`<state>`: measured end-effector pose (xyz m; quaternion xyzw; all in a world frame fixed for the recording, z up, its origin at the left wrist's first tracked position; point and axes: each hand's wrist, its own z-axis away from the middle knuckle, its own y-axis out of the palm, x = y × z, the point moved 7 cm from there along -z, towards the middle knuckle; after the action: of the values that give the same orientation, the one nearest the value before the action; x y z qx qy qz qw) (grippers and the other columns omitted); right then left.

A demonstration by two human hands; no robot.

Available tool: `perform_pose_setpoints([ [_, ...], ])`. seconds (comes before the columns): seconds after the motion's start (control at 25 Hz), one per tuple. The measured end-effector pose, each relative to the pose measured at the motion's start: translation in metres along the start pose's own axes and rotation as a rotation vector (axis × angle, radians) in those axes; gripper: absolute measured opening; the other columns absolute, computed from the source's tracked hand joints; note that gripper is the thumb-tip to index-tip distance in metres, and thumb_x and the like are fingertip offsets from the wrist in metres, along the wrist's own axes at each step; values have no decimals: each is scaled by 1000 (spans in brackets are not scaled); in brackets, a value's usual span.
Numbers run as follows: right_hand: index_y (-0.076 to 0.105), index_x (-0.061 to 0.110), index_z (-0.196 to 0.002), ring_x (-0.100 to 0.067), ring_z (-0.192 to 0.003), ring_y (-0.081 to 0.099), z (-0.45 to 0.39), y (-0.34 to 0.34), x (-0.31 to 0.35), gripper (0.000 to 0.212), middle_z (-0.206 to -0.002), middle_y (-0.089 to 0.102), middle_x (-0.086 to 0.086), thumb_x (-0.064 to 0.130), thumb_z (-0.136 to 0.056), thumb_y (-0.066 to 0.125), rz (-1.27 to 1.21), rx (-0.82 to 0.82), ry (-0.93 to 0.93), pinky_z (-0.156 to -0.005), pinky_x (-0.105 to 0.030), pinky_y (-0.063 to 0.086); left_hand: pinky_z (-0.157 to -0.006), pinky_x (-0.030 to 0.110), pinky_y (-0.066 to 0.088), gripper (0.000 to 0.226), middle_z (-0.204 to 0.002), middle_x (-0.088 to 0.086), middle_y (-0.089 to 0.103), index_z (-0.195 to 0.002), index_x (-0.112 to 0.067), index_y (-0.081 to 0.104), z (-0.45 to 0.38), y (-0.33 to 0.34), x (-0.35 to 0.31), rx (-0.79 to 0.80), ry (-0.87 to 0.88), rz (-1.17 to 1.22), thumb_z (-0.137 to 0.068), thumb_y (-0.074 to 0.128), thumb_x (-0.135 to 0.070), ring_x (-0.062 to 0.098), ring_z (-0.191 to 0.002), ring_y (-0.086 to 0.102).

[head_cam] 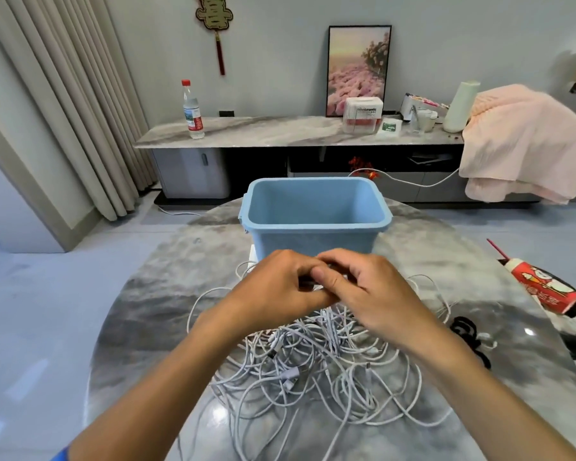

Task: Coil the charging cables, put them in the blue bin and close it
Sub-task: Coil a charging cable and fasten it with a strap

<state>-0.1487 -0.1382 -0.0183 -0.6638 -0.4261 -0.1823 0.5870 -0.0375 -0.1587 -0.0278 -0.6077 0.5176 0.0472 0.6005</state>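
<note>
Working over the tangled heap of white charging cables on the bench, the left hand and right hand meet with fingers curled, pinching what looks like one cable end, though the grip is partly hidden. I would draw that single strand free first, then wind even loops. The blue bin stands open just beyond, seemingly empty.

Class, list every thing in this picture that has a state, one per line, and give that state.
Bin: open, no lid on, no cable seen inside.
Cables: tangled in a loose pile on the table.
Left hand: fingers curled, pinching a cable.
Right hand: fingers curled on the same cable.
Bottle: upright, capped.
Towel: draped over the counter end.
</note>
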Motion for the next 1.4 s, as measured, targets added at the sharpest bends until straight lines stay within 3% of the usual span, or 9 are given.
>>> perform_pose_setpoints([
  [0.16, 74, 28, -91, 1, -49, 48, 2, -67, -13, 23, -68, 69, 6, 40, -72, 82, 97, -244, 49, -54, -17, 37, -53, 29, 34, 52, -56, 1, 38, -127, -31, 52, -6, -4, -7, -42, 19, 110, -85, 67, -5, 19, -52, 35],
  [0.44, 71, 17, -69, -22, -59, 53, 37, -156, -62, 33, -64, 65, -12, 45, -87, 69, 139, -767, 306, -54, -32, 36, -49, 26, 32, 13, -55, 4, 41, -82, -10, 67, 4, -44, 34, -329, -130, 228, -86, 72, -21, 13, -49, 34],
  [0.56, 71, 11, -81, -34, -72, 56, 36, -146, -80, 47, -76, 66, -14, 49, -97, 50, 491, -690, 548, -62, -34, 38, -46, 21, 33, 27, -53, 2, 47, -70, -5, 67, 4, -44, 30, -423, -226, 366, -88, 68, -24, 8, -47, 37],
  [0.64, 68, 14, -107, -35, -92, 59, 22, -117, -55, 46, -103, 71, -14, 50, -100, 40, 565, -528, 334, -76, -39, 43, -49, 22, 30, 27, -54, -2, 46, -69, -4, 69, 1, -34, 25, -412, -233, 403, -90, 67, -21, 7, -51, 37],
  [0.76, 54, 31, -132, -8, -96, 63, 8, -43, 0, 42, -112, 68, 12, 52, -96, 51, 56, -132, 31, -78, -35, 50, -53, 26, 28, 25, -55, -6, 47, -61, -13, 65, -7, -11, 4, -284, -171, 370, -84, 72, -16, 8, -57, 37],
  [0.88, 70, 22, -89, -7, -53, 49, 6, -14, 9, 32, -59, 57, 9, 51, -92, 55, 17, 21, -57, -54, -37, 40, -47, 23, 24, 26, -49, -9, 38, -55, -11, 58, -6, -8, 0, -209, -164, 337, -77, 69, -15, 7, -50, 30],
  [1.12, 62, 14, -68, -7, -35, 20, 23, -132, -42, 34, -39, 32, 6, 31, -97, 58, -618, -706, 173, -36, -18, 15, -43, 20, 31, 20, -48, -4, 44, -71, -10, 62, 1, -14, 25, -130, -257, 488, -89, 69, -14, 11, -44, 36],
  [1.32, 55, 18, -71, -7, -36, 22, 34, -128, -81, 37, -43, 34, 8, 40, -101, 48, -1069, -943, 323, -33, -20, 17, -59, 32, 43, 26, -62, -5, 59, -75, -16, 62, -4, 6, 48, 34, -209, -329, -94, 61, -34, 16, -61, 55],
  [1.4, 59, 16, -79, -9, -41, 29, 36, -136, -96, 33, -47, 44, 9, 39, -100, 50, -1026, -916, 450, -35, -20, 24, -60, 30, 45, 28, -63, -8, 65, -76, -13, 65, 2, -8, 53, -91, -236, -179, -98, 57, -29, 9, -59, 57],
])
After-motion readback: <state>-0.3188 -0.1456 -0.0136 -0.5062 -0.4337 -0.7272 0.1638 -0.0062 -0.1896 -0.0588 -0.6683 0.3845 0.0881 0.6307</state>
